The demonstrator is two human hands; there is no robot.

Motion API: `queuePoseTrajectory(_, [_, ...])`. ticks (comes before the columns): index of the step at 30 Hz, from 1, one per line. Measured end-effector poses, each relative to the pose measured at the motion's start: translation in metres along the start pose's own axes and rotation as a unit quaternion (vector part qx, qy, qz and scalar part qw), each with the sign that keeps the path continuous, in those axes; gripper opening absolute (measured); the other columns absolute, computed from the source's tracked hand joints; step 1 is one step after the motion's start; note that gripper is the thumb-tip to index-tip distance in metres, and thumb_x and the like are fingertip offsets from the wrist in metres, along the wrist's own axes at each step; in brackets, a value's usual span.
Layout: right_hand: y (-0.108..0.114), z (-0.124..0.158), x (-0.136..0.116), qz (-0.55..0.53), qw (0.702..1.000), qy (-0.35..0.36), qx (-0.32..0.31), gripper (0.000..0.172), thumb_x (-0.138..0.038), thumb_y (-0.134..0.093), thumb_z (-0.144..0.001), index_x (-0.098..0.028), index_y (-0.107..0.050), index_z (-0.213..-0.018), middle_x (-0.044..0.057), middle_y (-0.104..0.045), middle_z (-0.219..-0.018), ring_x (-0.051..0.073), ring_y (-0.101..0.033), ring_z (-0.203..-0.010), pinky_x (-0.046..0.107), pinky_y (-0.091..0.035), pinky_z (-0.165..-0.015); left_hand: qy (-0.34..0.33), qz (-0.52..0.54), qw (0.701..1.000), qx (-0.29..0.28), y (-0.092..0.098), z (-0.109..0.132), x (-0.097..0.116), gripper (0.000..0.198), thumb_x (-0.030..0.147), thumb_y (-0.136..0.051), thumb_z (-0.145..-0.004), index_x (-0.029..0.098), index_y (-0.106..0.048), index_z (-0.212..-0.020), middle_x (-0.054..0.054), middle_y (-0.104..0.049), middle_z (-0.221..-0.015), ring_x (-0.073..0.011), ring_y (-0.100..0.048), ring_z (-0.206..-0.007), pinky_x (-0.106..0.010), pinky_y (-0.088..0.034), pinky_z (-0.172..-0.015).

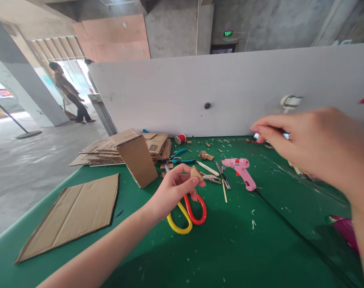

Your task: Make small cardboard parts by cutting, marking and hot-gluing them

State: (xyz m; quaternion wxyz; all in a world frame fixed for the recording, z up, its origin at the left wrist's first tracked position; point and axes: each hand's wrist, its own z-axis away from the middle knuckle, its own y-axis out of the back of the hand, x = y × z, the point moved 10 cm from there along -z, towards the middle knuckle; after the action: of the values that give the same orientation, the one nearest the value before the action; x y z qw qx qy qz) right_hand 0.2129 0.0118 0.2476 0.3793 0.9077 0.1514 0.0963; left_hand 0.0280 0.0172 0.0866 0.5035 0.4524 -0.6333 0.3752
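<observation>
My left hand [176, 190] is closed in a pinch on a small cardboard piece [196, 173], held just above the green table [229, 248]. Right below it lie scissors with one red and one yellow handle [189, 216]. My right hand [307, 144] is raised at the right, its fingers pressed together and pointing left toward the white partition; I cannot make out whether anything is between the fingertips. A pink glue gun [242, 170] lies on the table between the two hands.
A stack of cardboard sheets [124, 150] and a large flat sheet [76, 212] lie at the left. Teal pliers [178, 158], a red thread spool [180, 139], sticks and scraps lie by the white partition [229, 92]. A person [68, 94] stands far left.
</observation>
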Motion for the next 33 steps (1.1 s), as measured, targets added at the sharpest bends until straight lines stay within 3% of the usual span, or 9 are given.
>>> queuePoseTrajectory(5, [0.013, 0.01, -0.05, 0.045, 0.985, 0.146, 0.077, 0.033, -0.035, -0.035, -0.092, -0.022, -0.059, -0.073, 0.008, -0.059, -0.082, 0.026, -0.053, -0.079, 0.037, -0.039, -0.061, -0.105, -0.12, 0.984, 0.073, 0.016, 0.003, 0.036, 0.02, 0.031, -0.058, -0.084, 0.02, -0.043, -0.077, 0.001, -0.061, -0.068, -0.0117, -0.061, -0.06, -0.027, -0.05, -0.059])
queuePoseTrajectory(10, [0.021, 0.014, -0.054, -0.044, 0.982, 0.125, 0.133, 0.019, -0.024, -0.035, -0.093, -0.023, -0.051, -0.083, 0.001, -0.054, -0.067, 0.015, -0.047, -0.054, 0.028, -0.033, -0.05, -0.226, -0.258, 0.93, 0.129, 0.019, 0.008, 0.082, 0.014, 0.024, -0.06, -0.083, 0.02, -0.047, -0.08, 0.003, -0.057, -0.066, -0.0116, -0.062, -0.061, -0.024, -0.048, -0.055])
queuePoseTrajectory(13, [0.031, 0.022, -0.064, -0.061, 0.966, 0.154, 0.2, 0.016, -0.022, -0.038, -0.094, -0.024, -0.051, -0.085, -0.001, -0.05, -0.068, 0.012, -0.047, -0.056, 0.025, -0.035, -0.051, -0.287, -0.324, 0.891, 0.135, 0.012, 0.01, 0.101, 0.007, 0.02, -0.057, -0.085, 0.019, -0.051, -0.086, 0.001, -0.061, -0.073, -0.011, -0.063, -0.066, -0.023, -0.05, -0.057])
queuePoseTrajectory(15, [0.029, 0.022, -0.069, -0.098, 0.964, 0.162, 0.185, 0.014, -0.021, -0.041, -0.093, -0.024, -0.053, -0.087, -0.001, -0.051, -0.072, 0.012, -0.048, -0.059, 0.024, -0.038, -0.054, -0.365, -0.405, 0.828, 0.13, 0.002, 0.018, 0.114, 0.01, 0.014, -0.055, -0.086, 0.019, -0.054, -0.094, -0.002, -0.066, -0.087, -0.0123, -0.065, -0.078, -0.024, -0.052, -0.065])
queuePoseTrajectory(19, [0.004, 0.016, -0.079, -0.258, 0.953, 0.154, 0.038, 0.016, -0.028, -0.045, -0.093, -0.026, -0.06, -0.087, -0.001, -0.058, -0.074, 0.011, -0.053, -0.059, 0.024, -0.042, -0.055, -0.507, -0.587, 0.623, 0.096, -0.025, 0.041, 0.117, 0.026, 0.01, -0.057, -0.083, 0.023, -0.055, -0.105, -0.007, -0.067, -0.111, -0.0159, -0.066, -0.086, -0.03, -0.051, -0.069])
queuePoseTrajectory(21, [-0.007, 0.016, -0.085, -0.315, 0.938, 0.147, -0.021, 0.018, -0.03, -0.047, -0.093, -0.026, -0.064, -0.088, -0.002, -0.062, -0.073, 0.011, -0.056, -0.058, 0.023, -0.042, -0.051, -0.525, -0.624, 0.57, 0.097, -0.027, 0.047, 0.117, 0.024, 0.011, -0.058, -0.083, 0.023, -0.055, -0.104, -0.008, -0.066, -0.113, -0.0158, -0.066, -0.081, -0.03, -0.052, -0.064])
queuePoseTrajectory(26, [-0.014, 0.02, -0.088, -0.345, 0.928, 0.129, -0.05, 0.023, -0.023, -0.046, -0.091, -0.025, -0.066, -0.102, -0.001, -0.07, -0.077, 0.011, -0.059, -0.053, 0.022, -0.041, -0.045, -0.539, -0.652, 0.527, 0.079, -0.033, 0.055, 0.122, 0.017, 0.01, -0.054, -0.085, 0.019, -0.056, -0.1, -0.01, -0.066, -0.107, -0.0158, -0.065, -0.078, -0.03, -0.054, -0.062])
queuePoseTrajectory(30, [-0.003, 0.025, -0.092, -0.278, 0.947, 0.162, 0.026, 0.022, -0.024, -0.048, -0.091, -0.026, -0.063, -0.106, -0.001, -0.071, -0.078, 0.011, -0.059, -0.052, 0.024, -0.044, -0.05, -0.543, -0.652, 0.525, 0.067, -0.036, 0.057, 0.122, 0.019, 0.009, -0.056, -0.084, 0.016, -0.056, -0.101, -0.013, -0.065, -0.108, -0.0179, -0.065, -0.08, -0.031, -0.054, -0.062])
queuePoseTrajectory(33, [0.003, 0.031, -0.102, -0.212, 0.95, 0.214, 0.08, 0.012, -0.021, -0.051, -0.09, -0.022, -0.062, -0.096, 0.0, -0.071, -0.078, 0.012, -0.061, -0.059, 0.024, -0.046, -0.056, -0.544, -0.645, 0.533, 0.066, -0.036, 0.057, 0.123, 0.018, 0.009, -0.056, -0.084, 0.015, -0.056, -0.101, -0.014, -0.066, -0.106, -0.0184, -0.065, -0.081, -0.031, -0.055, -0.062])
